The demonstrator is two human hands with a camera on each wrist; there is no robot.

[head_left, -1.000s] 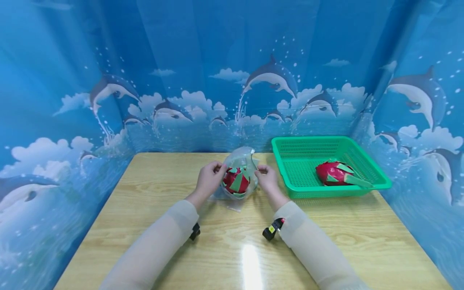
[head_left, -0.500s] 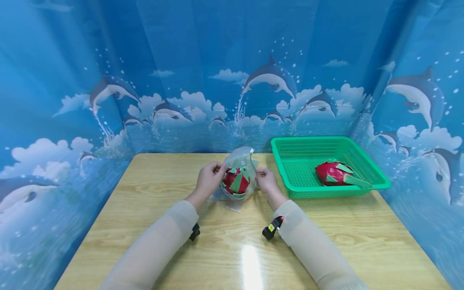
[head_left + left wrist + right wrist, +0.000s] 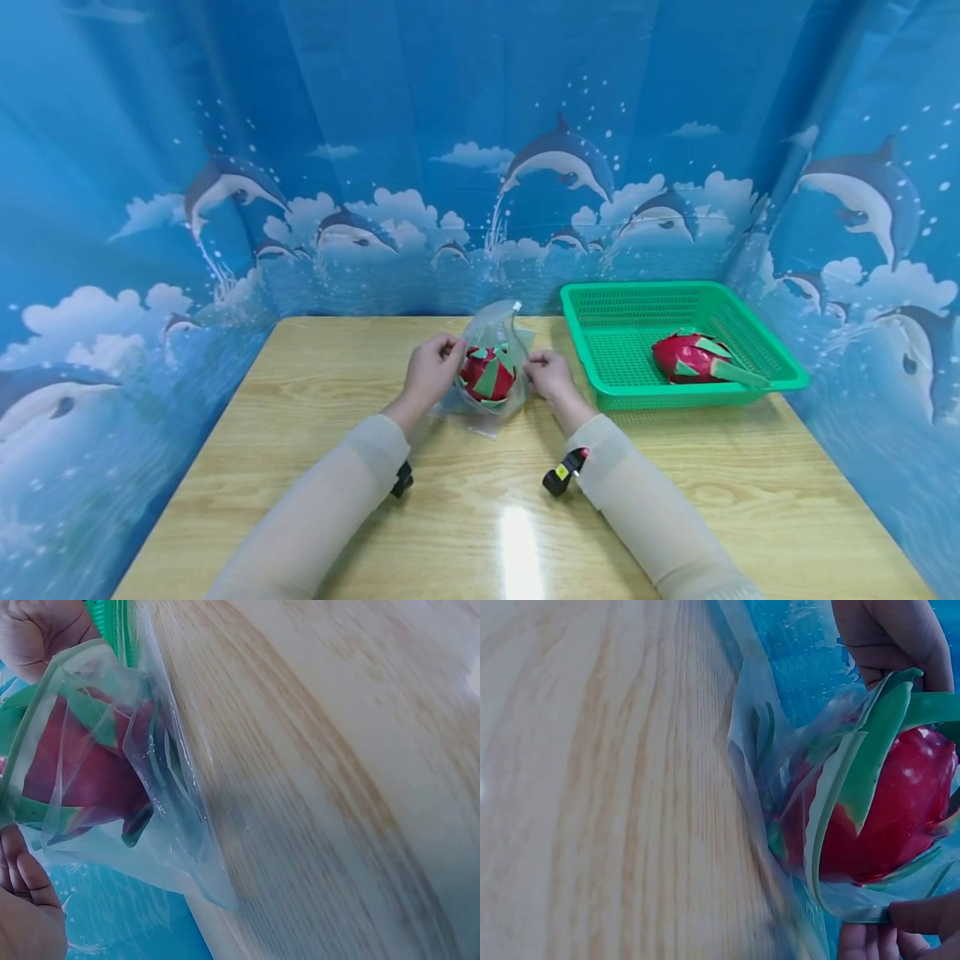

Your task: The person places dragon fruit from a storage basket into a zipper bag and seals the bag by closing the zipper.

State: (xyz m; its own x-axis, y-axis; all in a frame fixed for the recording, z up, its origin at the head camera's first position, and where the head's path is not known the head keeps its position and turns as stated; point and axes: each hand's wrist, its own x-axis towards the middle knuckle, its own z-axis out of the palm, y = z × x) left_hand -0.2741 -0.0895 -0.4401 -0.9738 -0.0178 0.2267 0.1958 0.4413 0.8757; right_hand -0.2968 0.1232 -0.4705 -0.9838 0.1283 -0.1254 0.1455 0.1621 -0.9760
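A dragon fruit (image 3: 489, 375), red with green scales, sits in a clear zip bag (image 3: 510, 321) on the table. My left hand (image 3: 433, 365) pinches the left edge of the bag's mouth. On the opposite side, my right hand (image 3: 551, 375) pinches the mouth's edge between thumb and fingers, as the right wrist view also shows. The bag's greenish zip strip (image 3: 826, 802) arches over the fruit there. Seen from the left wrist, the bag's lower part (image 3: 187, 847) spreads past the fruit over the wooden surface.
To the right stands a green plastic basket (image 3: 611, 379), holding a second dragon fruit (image 3: 686, 358) with a long green scale over the rim. The wooden table (image 3: 315, 500) ends at the back against a blue dolphin-print curtain (image 3: 420, 125).
My right hand has shifted slightly left and toward me along the bag's edge. The bag's upper tip has leaned a little left. My left hand stays almost still.
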